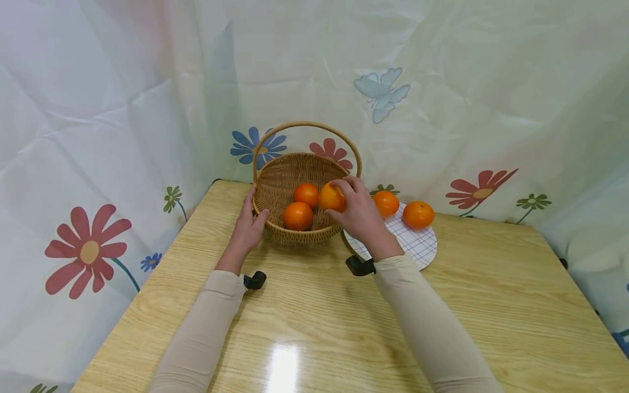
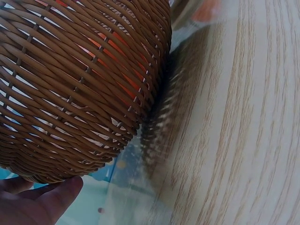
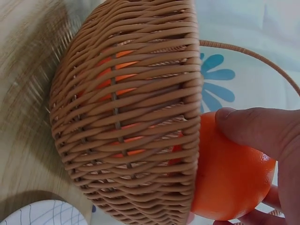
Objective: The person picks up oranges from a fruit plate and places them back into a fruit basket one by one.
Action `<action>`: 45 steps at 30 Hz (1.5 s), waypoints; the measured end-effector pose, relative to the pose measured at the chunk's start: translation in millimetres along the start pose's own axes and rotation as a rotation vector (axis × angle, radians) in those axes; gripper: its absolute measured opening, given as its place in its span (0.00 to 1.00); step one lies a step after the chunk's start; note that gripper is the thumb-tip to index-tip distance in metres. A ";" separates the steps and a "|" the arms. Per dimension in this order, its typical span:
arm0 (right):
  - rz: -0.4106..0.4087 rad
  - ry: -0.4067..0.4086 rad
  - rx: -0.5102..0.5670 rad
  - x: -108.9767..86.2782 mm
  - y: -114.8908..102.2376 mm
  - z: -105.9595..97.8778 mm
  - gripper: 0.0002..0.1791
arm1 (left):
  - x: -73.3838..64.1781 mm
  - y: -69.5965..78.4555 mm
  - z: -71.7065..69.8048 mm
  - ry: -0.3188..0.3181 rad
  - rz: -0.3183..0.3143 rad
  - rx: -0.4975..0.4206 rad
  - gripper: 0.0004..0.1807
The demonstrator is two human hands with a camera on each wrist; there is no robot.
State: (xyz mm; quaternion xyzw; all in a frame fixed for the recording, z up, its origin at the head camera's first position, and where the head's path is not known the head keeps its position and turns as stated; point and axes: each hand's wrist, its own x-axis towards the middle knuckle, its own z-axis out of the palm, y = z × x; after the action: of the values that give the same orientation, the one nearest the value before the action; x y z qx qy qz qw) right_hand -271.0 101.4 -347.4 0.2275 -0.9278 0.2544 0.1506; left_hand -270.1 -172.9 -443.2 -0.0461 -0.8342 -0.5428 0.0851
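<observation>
A brown wicker basket (image 1: 295, 236) with a tall arched handle (image 1: 308, 124) stands at the back of the table. Inside it lie two oranges, the front orange (image 1: 297, 216) and the rear orange (image 1: 306, 195). My right hand (image 1: 361, 213) grips another orange (image 1: 331, 197) at the basket's right side, fingers and thumb curled round it; in the right wrist view this orange (image 3: 232, 173) is at the rim. My left hand (image 1: 249, 226) holds the basket's left rim, and its fingers (image 2: 61, 199) touch the weave in the left wrist view.
Right of the basket lies a round white plate (image 1: 417, 243) with a blue grid pattern. Two more oranges are on it, a left orange (image 1: 386, 203) and a right orange (image 1: 418, 215). A flowered curtain (image 1: 442, 109) hangs behind the wooden table (image 1: 314, 305).
</observation>
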 end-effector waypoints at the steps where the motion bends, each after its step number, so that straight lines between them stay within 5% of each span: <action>1: 0.000 -0.002 0.000 0.2 -0.1 1.0 0.32 | -0.1 0.1 0.1 -0.002 0.003 0.006 0.38; 26: 0.022 -0.070 -0.052 3.1 6.0 16.9 0.29 | -0.9 1.2 2.5 0.004 -0.012 -0.014 0.37; 45: -0.024 -0.047 -0.065 -2.1 7.7 17.6 0.17 | -2.0 2.0 -1.1 0.001 -0.006 0.005 0.37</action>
State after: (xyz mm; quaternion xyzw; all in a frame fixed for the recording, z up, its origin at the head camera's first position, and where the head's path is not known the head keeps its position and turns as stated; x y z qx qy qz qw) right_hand -275.9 98.5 -365.9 0.2397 -0.9360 0.2170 0.1391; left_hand -267.7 -173.0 -441.3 -0.0433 -0.8357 -0.5410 0.0841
